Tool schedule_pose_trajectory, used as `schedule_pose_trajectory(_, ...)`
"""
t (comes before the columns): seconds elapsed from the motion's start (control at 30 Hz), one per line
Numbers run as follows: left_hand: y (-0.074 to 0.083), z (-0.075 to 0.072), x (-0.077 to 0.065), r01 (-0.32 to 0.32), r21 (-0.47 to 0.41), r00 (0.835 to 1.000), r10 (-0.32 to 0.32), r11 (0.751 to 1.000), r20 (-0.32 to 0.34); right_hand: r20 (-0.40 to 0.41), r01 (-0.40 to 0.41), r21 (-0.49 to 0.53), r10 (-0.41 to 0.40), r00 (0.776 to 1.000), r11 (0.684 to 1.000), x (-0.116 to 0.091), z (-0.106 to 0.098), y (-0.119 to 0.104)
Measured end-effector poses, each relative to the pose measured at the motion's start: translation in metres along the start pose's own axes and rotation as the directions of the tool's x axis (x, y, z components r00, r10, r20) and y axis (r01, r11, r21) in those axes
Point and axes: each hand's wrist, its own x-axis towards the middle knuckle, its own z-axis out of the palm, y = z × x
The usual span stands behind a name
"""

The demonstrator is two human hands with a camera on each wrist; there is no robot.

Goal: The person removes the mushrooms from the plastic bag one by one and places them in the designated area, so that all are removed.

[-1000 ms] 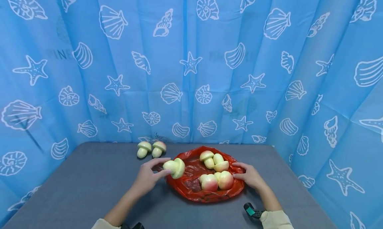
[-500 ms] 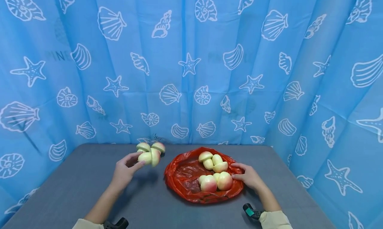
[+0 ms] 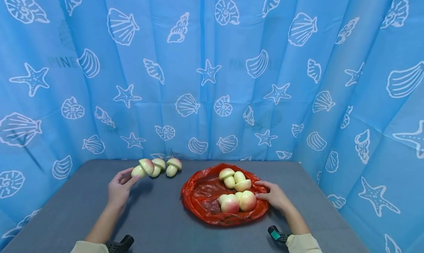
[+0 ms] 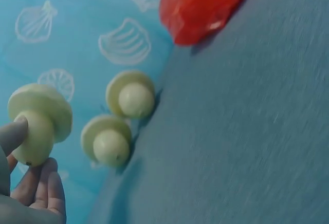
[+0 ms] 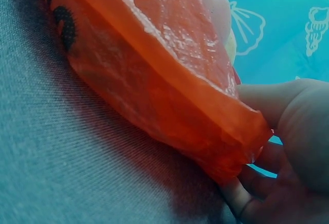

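Note:
My left hand (image 3: 120, 189) pinches a pale green toy mushroom (image 3: 143, 167) with a pinkish cap, at the table's back left. In the left wrist view the thumb and fingers grip this mushroom (image 4: 38, 139) by its stem. Right beside it, two similar mushrooms (image 3: 173, 167) stand in a row on the table, caps tilted. My right hand (image 3: 275, 195) holds the right rim of a red plastic bag (image 3: 193, 209), rolled open. Its edge lies between thumb and fingers in the right wrist view. Several more mushrooms (image 3: 230, 204) lie inside, towards the bag's right side.
A grey cloth covers the table (image 3: 159, 223). Behind and at both sides hangs a blue curtain (image 3: 205, 43) printed with white shells and starfish, close to the table's back edge. Each wrist wears a black camera strap (image 3: 279, 234).
My left hand has carried its mushroom from over the bag's left rim leftward to the end of the row at the back. My right hand has stayed at the bag's rim.

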Motion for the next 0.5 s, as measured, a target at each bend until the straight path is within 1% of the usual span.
schedule_pose_trajectory(0.13,-0.005,-0.011,0.007,0.031,0.019,0.998,-0.029,0.999,-0.062,0.003,-0.005,0.007,0.005,1.0,1.0,0.0,0.0,0.0)
schedule_pose_trajectory(0.27,-0.013,-0.021,0.014,0.048,0.129,0.994,-0.035,0.99,-0.103,0.0,0.006,0.011,-0.006,1.0,1.0,0.0,0.0,-0.001)
schedule_pose_trajectory(0.37,-0.02,-0.026,0.021,0.05,0.223,0.992,-0.023,0.973,-0.122,-0.003,0.023,0.01,-0.023,1.0,1.0,0.0,0.0,-0.001)
schedule_pose_trajectory(0.5,-0.026,-0.03,0.034,0.045,0.269,0.989,-0.005,0.962,-0.15,-0.005,0.029,0.001,-0.029,1.0,1.0,0.0,0.001,-0.001)
